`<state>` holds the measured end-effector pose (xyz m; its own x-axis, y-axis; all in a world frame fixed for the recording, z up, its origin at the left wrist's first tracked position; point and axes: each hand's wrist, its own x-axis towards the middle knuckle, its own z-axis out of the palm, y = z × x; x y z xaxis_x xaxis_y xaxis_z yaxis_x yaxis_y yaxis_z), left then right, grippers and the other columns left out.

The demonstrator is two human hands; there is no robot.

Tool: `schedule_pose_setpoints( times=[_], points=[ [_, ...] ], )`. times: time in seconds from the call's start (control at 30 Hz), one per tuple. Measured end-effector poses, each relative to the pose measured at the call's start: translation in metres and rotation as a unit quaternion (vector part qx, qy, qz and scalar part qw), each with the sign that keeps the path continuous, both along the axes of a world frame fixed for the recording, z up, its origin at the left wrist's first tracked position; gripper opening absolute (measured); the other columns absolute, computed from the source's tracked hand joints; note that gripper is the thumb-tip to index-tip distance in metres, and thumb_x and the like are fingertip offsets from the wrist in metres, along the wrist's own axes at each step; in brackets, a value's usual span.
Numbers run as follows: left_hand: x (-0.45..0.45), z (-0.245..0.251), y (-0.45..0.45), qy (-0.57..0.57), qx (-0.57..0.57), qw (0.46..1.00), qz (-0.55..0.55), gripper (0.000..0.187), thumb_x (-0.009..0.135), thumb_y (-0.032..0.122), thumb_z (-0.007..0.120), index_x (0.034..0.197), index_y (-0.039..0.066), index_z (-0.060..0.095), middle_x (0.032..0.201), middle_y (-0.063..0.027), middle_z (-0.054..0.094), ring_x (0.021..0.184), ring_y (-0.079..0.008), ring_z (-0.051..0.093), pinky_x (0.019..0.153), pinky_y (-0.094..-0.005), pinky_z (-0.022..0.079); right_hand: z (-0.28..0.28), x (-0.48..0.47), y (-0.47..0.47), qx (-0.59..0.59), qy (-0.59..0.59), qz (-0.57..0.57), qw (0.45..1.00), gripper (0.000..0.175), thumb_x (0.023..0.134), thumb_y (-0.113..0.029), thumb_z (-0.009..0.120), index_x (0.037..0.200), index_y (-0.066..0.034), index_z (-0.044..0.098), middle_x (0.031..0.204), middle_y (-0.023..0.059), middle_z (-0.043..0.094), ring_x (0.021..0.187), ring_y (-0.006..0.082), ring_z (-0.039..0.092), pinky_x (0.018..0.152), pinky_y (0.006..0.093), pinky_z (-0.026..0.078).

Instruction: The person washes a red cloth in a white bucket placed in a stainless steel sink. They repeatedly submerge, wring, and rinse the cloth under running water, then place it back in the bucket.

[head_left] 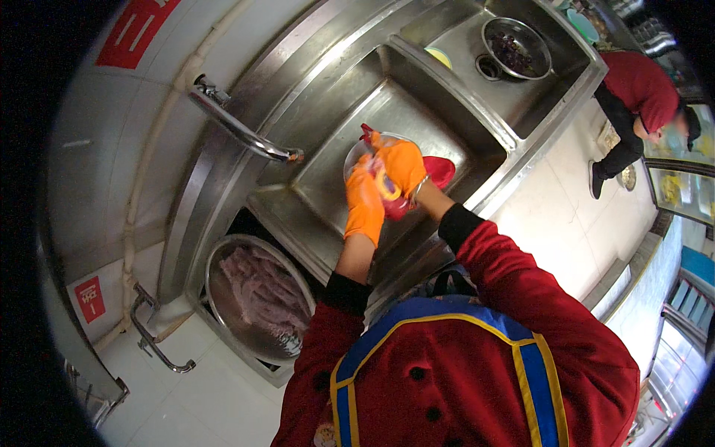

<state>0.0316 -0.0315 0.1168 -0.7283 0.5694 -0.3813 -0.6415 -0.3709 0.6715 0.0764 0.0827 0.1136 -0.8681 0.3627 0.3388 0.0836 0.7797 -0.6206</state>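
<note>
Both hands wear orange gloves and meet over the middle basin of a stainless steel sink. My left hand and my right hand are close around a small item with a yellow ring-shaped part; motion blur hides what it is and how each hand holds it. Under and behind the hands is a round, pale bowl or plate, mostly covered. Red objects lie beside them: one right of my right wrist, another below the hands, and a small red tip above.
A chrome faucet reaches over the basin from the wall. At lower left, a large metal bowl holds pinkish, wet-looking meat. The upper right basin has a metal bowl with dark pieces. A person in red bends down at the right.
</note>
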Motion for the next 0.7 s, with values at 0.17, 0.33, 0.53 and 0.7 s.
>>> schedule_pose_setpoints(
  times=[0.17,0.33,0.53,0.7],
  points=[
    [-0.024,-0.018,-0.023,0.053,-0.162,0.985,-0.037,0.029,0.094,0.03,0.047,0.102,0.007,0.062,0.098,-0.0057,0.064,0.089,-0.0192,0.06,0.081,-0.0303,0.047,0.012,0.009,-0.072,-0.315,0.111,0.018,0.943,0.022,0.091,-0.023,0.052,0.106,-0.0086,0.06,0.089,0.0115,0.064,0.079,0.0267,0.063,0.069,0.0362,0.049],
    [0.009,0.018,0.019,-0.128,-0.122,0.984,0.013,0.03,0.095,0.032,0.043,0.108,0.01,0.059,0.1,-0.0065,0.063,0.089,-0.0203,0.059,0.079,-0.032,0.048,-0.029,-0.003,0.008,-0.335,-0.1,0.05,0.936,0.02,0.086,-0.024,0.056,0.092,-0.0072,0.066,0.091,0.0097,0.067,0.081,0.0267,0.064,0.071,0.0377,0.05],
    [-0.018,-0.034,-0.049,-0.097,0.026,0.992,-0.082,0.044,0.094,0.042,0.037,0.119,0.01,0.055,0.114,-0.0112,0.062,0.103,-0.0265,0.059,0.079,-0.0389,0.051,0.059,0.007,-0.089,-0.118,0.034,-0.003,0.992,0.023,0.087,-0.025,0.054,0.103,-0.0102,0.062,0.083,0.0149,0.064,0.073,0.0318,0.063,0.061,0.0407,0.049],
    [-0.018,0.054,-0.025,0.446,-0.397,0.789,-0.145,0.03,0.082,0.024,0.065,0.105,0.005,0.058,0.097,-0.0124,0.068,0.09,-0.0251,0.065,0.073,-0.0404,0.053,0.042,-0.002,0.011,-0.021,-0.191,0.029,0.981,0.041,0.093,-0.026,0.046,0.132,-0.0133,0.045,0.1,0.0161,0.064,0.089,0.0324,0.063,0.075,0.0359,0.051]
  ],
)
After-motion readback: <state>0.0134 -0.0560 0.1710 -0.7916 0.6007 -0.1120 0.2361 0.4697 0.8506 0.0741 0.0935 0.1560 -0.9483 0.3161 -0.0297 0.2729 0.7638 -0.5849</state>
